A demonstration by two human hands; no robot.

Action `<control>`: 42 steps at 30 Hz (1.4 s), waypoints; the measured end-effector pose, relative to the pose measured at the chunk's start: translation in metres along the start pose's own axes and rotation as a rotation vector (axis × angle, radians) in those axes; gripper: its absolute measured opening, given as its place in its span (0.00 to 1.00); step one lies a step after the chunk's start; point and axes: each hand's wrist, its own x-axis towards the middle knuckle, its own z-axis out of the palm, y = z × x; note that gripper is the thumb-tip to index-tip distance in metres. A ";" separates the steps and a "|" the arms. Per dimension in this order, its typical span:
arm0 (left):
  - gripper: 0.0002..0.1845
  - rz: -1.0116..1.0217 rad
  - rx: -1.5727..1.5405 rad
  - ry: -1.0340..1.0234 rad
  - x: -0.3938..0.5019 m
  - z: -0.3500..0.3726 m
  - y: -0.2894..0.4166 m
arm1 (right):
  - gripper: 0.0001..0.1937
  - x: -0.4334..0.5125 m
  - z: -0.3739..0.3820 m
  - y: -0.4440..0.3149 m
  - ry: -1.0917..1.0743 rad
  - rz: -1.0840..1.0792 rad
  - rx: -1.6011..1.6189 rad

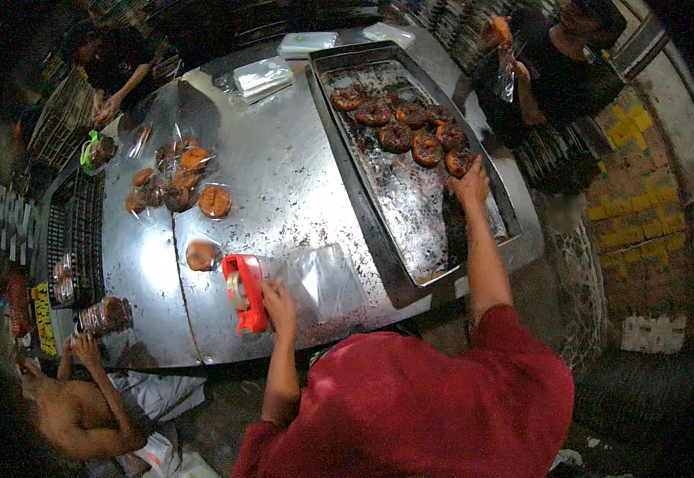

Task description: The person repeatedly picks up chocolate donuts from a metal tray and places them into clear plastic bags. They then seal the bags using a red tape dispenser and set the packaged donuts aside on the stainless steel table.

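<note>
My right hand [471,184] reaches over the near right side of a black metal baking tray [356,197]. Its fingers are around the near edge of a chocolate-topped ring doughnut [459,161], the closest of several grouped there. On the steel table, my left hand [280,308] rests against the right side of a red tape dispenser [254,302] that carries a roll of tape [237,291]. Whether its fingers grip anything is unclear. Flat clear plastic bags [327,281] lie just right of that hand.
Bagged doughnuts [182,176] are heaped on the left of the steel table [275,179], with a single one [201,255] nearer. Stacks of clear bags [263,77] lie at the far side. A black plastic crate [75,239] stands left. Co-workers' hands [521,71] are around the table.
</note>
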 end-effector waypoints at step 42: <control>0.20 -0.773 -1.200 -0.102 0.038 0.014 0.102 | 0.51 -0.284 -0.058 -0.165 -0.142 -1.112 0.398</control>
